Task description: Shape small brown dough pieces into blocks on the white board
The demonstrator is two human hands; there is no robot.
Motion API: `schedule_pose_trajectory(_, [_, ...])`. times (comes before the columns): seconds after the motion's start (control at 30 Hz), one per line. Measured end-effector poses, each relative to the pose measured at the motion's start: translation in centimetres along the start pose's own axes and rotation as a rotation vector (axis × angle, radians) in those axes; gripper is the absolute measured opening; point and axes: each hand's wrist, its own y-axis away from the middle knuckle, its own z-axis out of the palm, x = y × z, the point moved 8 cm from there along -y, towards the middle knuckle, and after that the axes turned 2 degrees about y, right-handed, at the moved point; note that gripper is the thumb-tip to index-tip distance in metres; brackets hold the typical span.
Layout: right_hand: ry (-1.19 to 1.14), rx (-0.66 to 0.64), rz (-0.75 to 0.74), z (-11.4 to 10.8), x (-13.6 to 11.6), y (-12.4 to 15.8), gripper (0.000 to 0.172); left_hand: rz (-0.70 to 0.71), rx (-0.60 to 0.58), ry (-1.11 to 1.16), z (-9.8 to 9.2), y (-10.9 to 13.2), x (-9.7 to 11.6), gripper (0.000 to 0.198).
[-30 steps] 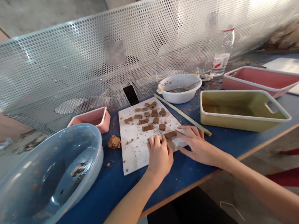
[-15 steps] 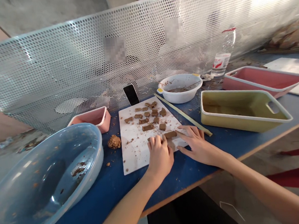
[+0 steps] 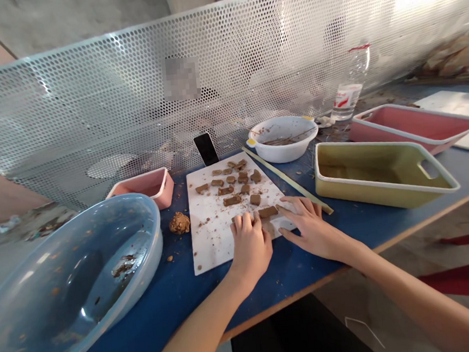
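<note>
A brown clay bar lies near the front right of a white board. Over its left end, my left hand rests with the fingers curled down, hiding that end. My right hand has its index fingertip at the bar's right end; its thumb is apart and its fingers are stretched out on the board. Behind the bar are several small clay pieces, among them a short block and a longer, rough piece. Crumbs are scattered over the board. Left of it sits a clay lump.
A large blue basin and a small pink bin stand left. A phone leans on the mesh screen. A flat strip, white basin, green bin, pink bin and bottle are right.
Both hands stay almost in place at the clay bar, with only a tiny shift. The clay pieces and containers have not moved.
</note>
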Motion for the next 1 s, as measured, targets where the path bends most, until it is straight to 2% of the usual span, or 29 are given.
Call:
schedule_pose_trajectory(0.23, [-0.015, -0.019, -0.004, 0.3, -0.2, 0.1, 0.049, 0.017, 0.014, -0.037, 0.0, 0.1, 0.3, 0.030])
schedule_pose_trajectory(0.4, [0.058, 0.036, 0.019, -0.5, 0.2, -0.1, 0.050, -0.010, 0.023, -0.028, 0.0, 0.0, -0.2, 0.038])
schedule_pose_trajectory(0.6, [0.122, 0.067, -0.077, -2.2, 0.6, -3.0, 0.045, -0.023, 0.092, 0.029, -0.4, -0.6, -1.5, 0.040])
schedule_pose_trajectory(0.77, [0.143, -0.020, -0.203, -2.4, 0.1, -6.1, 0.040, -0.039, 0.144, 0.033, -0.9, -0.9, -2.6, 0.038])
schedule_pose_trajectory(1.0, [0.118, -0.183, -0.207, -1.1, -0.2, -7.8, 0.035, -0.045, 0.168, 0.040, -1.0, -1.0, -3.0, 0.037])
